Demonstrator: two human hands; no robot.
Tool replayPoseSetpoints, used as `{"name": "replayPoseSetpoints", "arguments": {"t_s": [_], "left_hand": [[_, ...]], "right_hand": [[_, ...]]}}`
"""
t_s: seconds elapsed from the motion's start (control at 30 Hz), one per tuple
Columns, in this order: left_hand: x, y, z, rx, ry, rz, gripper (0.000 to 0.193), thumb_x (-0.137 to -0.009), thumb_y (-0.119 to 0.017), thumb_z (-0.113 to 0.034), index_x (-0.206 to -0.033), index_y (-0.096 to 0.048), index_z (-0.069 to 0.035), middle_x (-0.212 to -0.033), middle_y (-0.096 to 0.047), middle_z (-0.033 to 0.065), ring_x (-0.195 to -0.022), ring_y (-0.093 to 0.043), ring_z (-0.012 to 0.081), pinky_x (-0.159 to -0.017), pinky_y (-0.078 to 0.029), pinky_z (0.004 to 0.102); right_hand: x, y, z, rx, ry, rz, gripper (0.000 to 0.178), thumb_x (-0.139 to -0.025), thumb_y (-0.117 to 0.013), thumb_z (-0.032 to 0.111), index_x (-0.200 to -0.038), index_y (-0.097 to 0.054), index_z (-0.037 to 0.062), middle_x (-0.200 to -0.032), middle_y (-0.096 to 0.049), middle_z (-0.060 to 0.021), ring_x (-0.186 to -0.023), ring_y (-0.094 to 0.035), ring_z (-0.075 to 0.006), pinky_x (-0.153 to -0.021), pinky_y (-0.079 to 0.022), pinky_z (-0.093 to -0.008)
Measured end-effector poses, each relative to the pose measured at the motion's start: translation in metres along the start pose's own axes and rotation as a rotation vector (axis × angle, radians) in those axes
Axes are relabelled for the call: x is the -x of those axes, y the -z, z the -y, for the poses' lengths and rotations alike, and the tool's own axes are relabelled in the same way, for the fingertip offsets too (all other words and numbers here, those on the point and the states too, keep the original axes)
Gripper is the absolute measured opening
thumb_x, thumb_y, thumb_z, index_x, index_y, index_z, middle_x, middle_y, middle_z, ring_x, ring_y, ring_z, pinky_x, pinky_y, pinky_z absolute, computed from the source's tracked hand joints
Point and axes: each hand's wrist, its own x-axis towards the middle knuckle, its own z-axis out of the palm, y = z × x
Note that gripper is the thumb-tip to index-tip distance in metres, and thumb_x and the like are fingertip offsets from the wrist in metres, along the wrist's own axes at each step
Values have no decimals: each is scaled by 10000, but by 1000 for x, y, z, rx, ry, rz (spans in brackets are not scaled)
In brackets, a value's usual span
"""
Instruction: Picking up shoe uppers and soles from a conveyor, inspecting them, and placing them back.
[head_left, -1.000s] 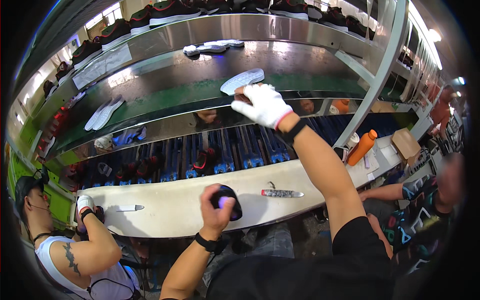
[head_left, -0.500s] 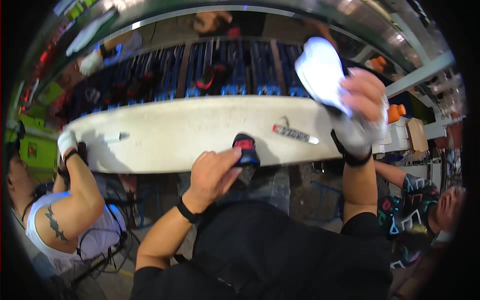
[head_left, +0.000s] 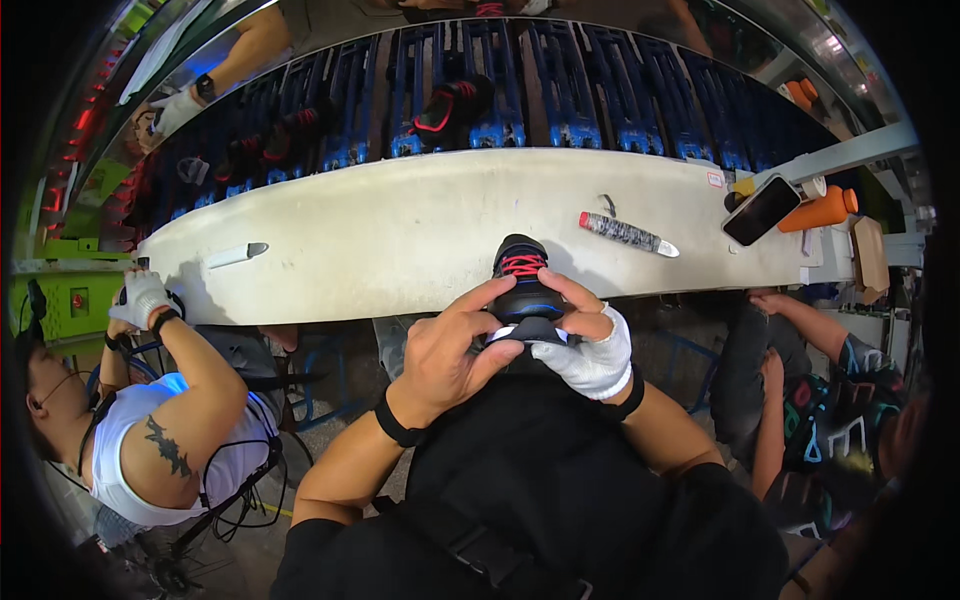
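Observation:
A black shoe [head_left: 524, 296] with red laces stands at the table's near edge, its toe pointing away from me. At its opening is an insole [head_left: 530, 329], dark on its middle with white showing at both sides. My left hand [head_left: 445, 352], bare with a black wristband, pinches the insole's left side, its index finger along the shoe. My right hand [head_left: 592, 345], in a white glove that leaves some fingers bare, grips the other side with its index finger against the shoe collar. The front of the insole is hidden, so how deep it sits in the shoe cannot be told.
A marker [head_left: 628, 234] and a white pen [head_left: 236, 255] lie on the pale table [head_left: 400, 220]. Beyond runs a blue rack conveyor [head_left: 560, 90] carrying black-red shoes [head_left: 455, 105]. A phone [head_left: 762, 210] leans by an orange bottle [head_left: 822, 210]. Co-workers sit on both sides.
My right hand has come down from the upper right, bringing the white insole to the shoe. My left hand has moved from the shoe's side to the insole.

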Motion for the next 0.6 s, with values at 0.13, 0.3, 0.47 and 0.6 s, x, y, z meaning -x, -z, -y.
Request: {"name": "replayPoseSetpoints", "arguments": {"t_s": [0.13,0.3,0.47,0.6], "left_hand": [[-2,1,1,-62,12,41,378,-973,-883,-274,-996,-612,-12,-1283,-774,314,-997,-836,320,-773,-655,350],[-3,-4,2,29,36,-8,366,-978,-879,-232,-984,-585,-14,-1274,-775,320,-986,-839,324,-804,-655,352],[1,-6,3,123,100,-94,376,-927,-924,-193,-956,-587,-29,-1241,-800,268,-858,-840,272,-694,-647,316],[-7,7,5,114,76,-79,366,-937,-917,-199,-947,-595,-25,-1217,-809,262,-858,-842,269,-699,-647,321]], "right_hand": [[-9,4,-2,51,87,0,460,-875,-956,126,-1065,-539,85,-1419,-703,-322,-1068,-820,-421,-803,-670,-411],[-15,3,0,5,85,2,449,-876,-947,74,-1066,-540,70,-1401,-719,-306,-1141,-805,-417,-876,-671,-418],[-16,7,-1,-27,10,-3,438,-848,-966,79,-993,-554,64,-1352,-759,-269,-1130,-813,-391,-878,-663,-392],[-27,3,-5,-51,-24,11,433,-834,-979,104,-902,-552,65,-1293,-791,-244,-1094,-822,-377,-855,-654,-382]]}}
